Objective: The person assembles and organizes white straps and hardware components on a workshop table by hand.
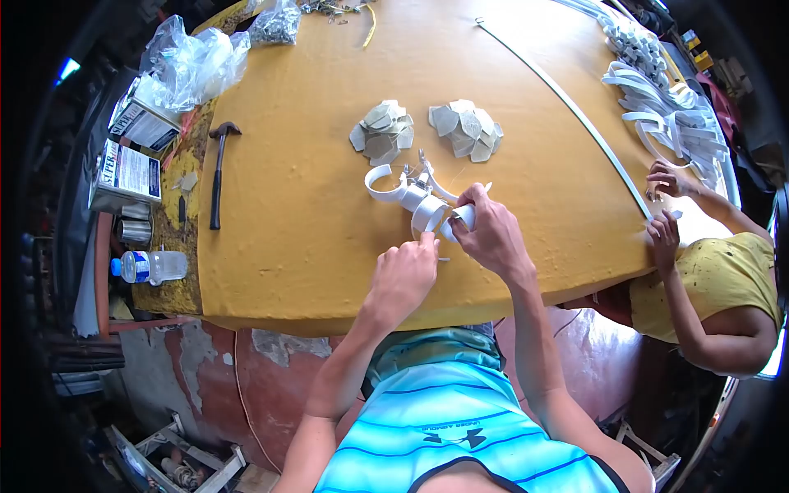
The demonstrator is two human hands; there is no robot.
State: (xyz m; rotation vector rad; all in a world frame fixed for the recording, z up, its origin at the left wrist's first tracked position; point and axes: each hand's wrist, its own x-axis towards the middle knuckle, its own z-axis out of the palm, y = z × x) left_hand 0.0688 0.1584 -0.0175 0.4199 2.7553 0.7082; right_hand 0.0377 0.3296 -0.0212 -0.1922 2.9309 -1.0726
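Note:
In front of me on the yellow tabletop lies a small bunch of curled white straps (pixel 428 213) with metal buckle-like parts (pixel 419 171). My left hand (pixel 403 275) is closed, its fingertips pinching the near edge of one white strap loop. With bent fingers, my right hand (pixel 491 234) grips another curled white strap (pixel 465 216) just to the right. The strap's end shows past the knuckles. Beyond the bunch sit two piles of flat greyish-beige pieces, a left pile (pixel 382 131) and a right pile (pixel 466 130).
A hammer (pixel 219 174) lies at the left, near tins (pixel 127 174), a plastic bottle (pixel 154 267) and plastic bags (pixel 193 62). At the right, another person's hands (pixel 664 230) hold a long white strip (pixel 575 111). Bundled white straps (pixel 670 115) lie beyond them.

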